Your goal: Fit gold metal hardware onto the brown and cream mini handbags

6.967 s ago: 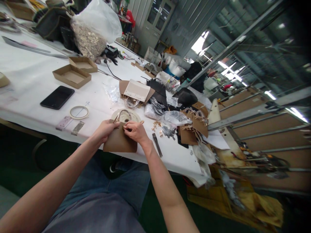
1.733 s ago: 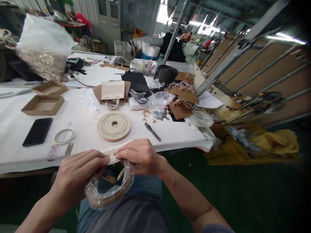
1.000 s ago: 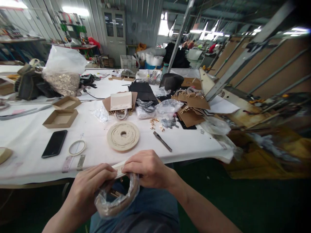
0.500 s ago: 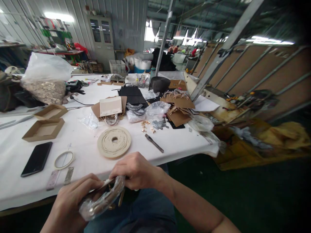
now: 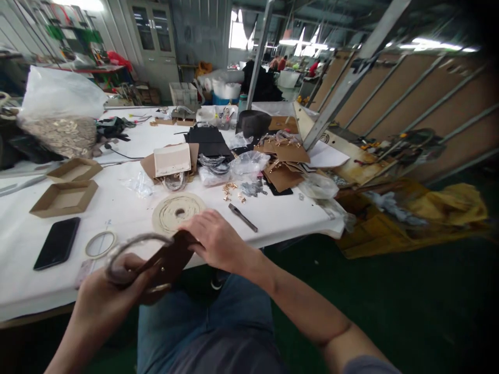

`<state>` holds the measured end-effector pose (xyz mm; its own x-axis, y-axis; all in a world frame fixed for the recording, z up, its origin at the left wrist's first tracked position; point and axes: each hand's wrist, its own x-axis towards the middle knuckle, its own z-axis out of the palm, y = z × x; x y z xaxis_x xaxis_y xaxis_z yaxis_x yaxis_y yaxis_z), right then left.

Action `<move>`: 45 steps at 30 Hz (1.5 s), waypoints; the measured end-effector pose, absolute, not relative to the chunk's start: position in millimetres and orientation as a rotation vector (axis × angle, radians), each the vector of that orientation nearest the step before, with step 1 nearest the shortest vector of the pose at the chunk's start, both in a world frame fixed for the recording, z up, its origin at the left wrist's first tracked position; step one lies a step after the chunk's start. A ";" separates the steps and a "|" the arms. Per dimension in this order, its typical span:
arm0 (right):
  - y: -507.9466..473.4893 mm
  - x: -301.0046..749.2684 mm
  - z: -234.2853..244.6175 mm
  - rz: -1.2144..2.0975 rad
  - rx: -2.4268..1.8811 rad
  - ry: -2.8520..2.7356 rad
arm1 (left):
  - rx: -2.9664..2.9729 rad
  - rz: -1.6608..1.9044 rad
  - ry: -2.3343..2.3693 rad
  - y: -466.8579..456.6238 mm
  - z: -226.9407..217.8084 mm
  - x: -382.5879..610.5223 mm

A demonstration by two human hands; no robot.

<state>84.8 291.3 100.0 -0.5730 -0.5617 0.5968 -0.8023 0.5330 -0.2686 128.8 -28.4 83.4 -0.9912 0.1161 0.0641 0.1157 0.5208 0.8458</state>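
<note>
Over my lap, at the table's front edge, a brown bag panel (image 5: 174,264) is held between both hands. A curved, plastic-wrapped handle (image 5: 134,241) arches up from its left side, and small gold-coloured fittings show on its face. My left hand (image 5: 111,284) is closed on the panel's lower left part, near the base of the handle. At the upper right corner, my right hand (image 5: 216,240) grips the edge with thumb and fingers. Right behind the panel lies a roll of cream tape (image 5: 163,210), partly covered by my right hand.
On the white table (image 5: 128,208) lie a phone (image 5: 57,243), a tape ring (image 5: 100,244), cardboard trays (image 5: 64,198), a metal punch-like tool (image 5: 242,217) and gold fittings (image 5: 230,190). Brown panels (image 5: 286,174) are piled farther back. A metal post (image 5: 351,78) slants up at the right.
The bag panel has been raised and turned, so its brown face now shows and the handle points up. Both hands have moved up with it. The whole view has shifted slightly.
</note>
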 end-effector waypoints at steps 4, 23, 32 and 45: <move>293.2 84.2 104.2 0.372 1.171 -1.993 | -0.056 1.761 2.411 -30.8 74.9 117.4; 259.7 147.1 13.3 0.792 1.018 -2.147 | -0.303 2.178 2.160 41.1 49.4 122.7; 244.8 157.2 -2.7 0.937 0.884 -2.211 | -0.351 2.252 2.273 64.9 61.1 135.6; 240.3 194.7 2.9 0.988 0.568 -2.030 | -0.257 2.058 2.445 90.7 77.7 166.8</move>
<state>194.7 240.3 2.9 -0.5861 -0.0504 0.8086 -0.6676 0.5956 -0.4468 166.8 90.7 77.7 -0.9851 -0.1631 -0.0539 -0.0810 0.1640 0.9831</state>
